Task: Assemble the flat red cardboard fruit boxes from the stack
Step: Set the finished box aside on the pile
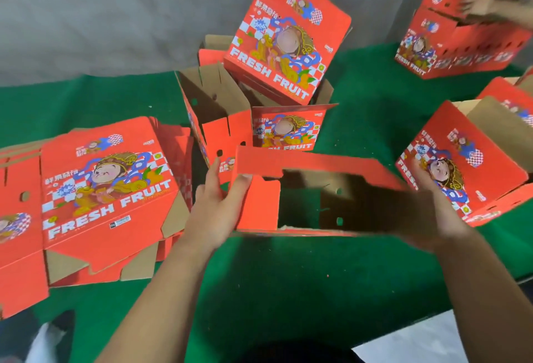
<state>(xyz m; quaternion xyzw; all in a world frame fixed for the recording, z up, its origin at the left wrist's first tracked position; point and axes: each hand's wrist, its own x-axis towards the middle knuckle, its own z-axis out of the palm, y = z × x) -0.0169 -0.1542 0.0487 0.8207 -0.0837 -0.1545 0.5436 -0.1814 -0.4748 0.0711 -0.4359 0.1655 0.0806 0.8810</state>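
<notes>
Half-built red box at centre, on the green cloth, open side up, brown inside showing, a long red flap across its far edge. Held at both ends. Left hand at the left end, fingers curled round the flap's corner and thumb up along the outer side, gripping the cardboard. Right hand at the right end, blurred; fingers spread against the box wall, whether curled round it cannot be told.

Just left, a stack of flat boxes, printed "FRESH FRUIT" with a cartoon figure, lying on the cloth, brown flap edges showing at the near side. Behind the held box, an open box standing upright, a closed box tilted on top of it. To the right, another assembled box lying tilted, touching the right hand's end of the work. At far right top, one more box, with another person's hand on its upper flaps, blurred. Grey floor beyond the cloth.
</notes>
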